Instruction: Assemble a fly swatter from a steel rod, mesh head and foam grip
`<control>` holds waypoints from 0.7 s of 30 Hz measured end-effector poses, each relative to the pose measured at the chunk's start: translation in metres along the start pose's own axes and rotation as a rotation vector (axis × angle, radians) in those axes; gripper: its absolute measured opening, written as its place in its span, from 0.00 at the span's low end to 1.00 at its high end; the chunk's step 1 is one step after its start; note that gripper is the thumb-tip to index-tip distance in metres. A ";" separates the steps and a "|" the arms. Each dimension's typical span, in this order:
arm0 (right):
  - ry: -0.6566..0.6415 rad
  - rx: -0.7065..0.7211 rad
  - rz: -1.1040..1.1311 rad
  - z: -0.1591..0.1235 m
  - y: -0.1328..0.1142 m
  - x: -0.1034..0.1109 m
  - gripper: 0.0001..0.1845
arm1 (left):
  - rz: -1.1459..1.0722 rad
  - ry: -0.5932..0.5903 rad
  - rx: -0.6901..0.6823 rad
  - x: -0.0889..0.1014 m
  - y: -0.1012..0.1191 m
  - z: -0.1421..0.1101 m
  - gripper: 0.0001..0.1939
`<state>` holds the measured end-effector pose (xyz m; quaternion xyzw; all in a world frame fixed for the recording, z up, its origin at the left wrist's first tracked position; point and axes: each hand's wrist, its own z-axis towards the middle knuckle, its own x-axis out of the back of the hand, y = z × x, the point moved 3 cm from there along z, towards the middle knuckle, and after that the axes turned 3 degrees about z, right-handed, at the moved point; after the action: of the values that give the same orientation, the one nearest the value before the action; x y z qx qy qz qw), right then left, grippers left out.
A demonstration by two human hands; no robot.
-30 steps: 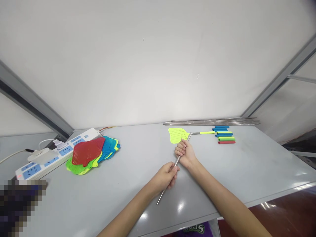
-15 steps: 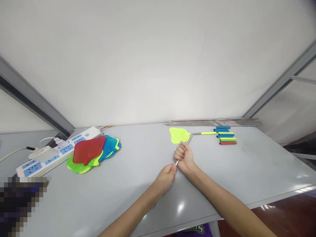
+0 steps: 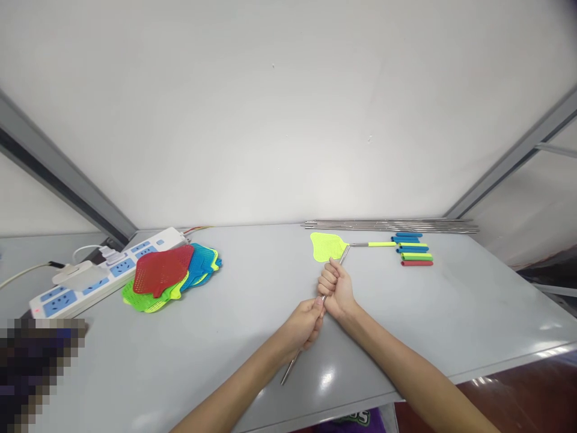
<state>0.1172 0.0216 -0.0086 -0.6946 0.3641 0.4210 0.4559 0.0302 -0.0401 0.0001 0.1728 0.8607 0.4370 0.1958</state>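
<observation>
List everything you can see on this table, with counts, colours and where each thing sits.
Grey table: one, grey, under everything.
White power strip with blue socket panels: one, white and blue, far left.
Perforated plastic swatter heads: several, red, blue and green, overlapping, left of centre.
Yellow-green perforated swatter head: one, far edge, centre.
Steel rod with yellow-green sleeve: one, silver and yellow-green, running right from that head.
Bundle of thin steel rods: several, silver, along the far edge.
Short tubular sleeves: about six, blue, yellow-green, green and red, stacked in a row, far right.
Long steel rod: one, silver, diagonal.
Hands: left hand and right hand, both gripping the long steel rod.
</observation>
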 end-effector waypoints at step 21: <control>-0.154 -0.142 -0.036 -0.002 0.000 -0.009 0.21 | -0.137 -0.137 0.001 0.001 -0.002 0.004 0.20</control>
<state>0.1146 0.0207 -0.0002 -0.6972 0.2847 0.4895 0.4396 0.0308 -0.0379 -0.0036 0.1431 0.8553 0.4092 0.2838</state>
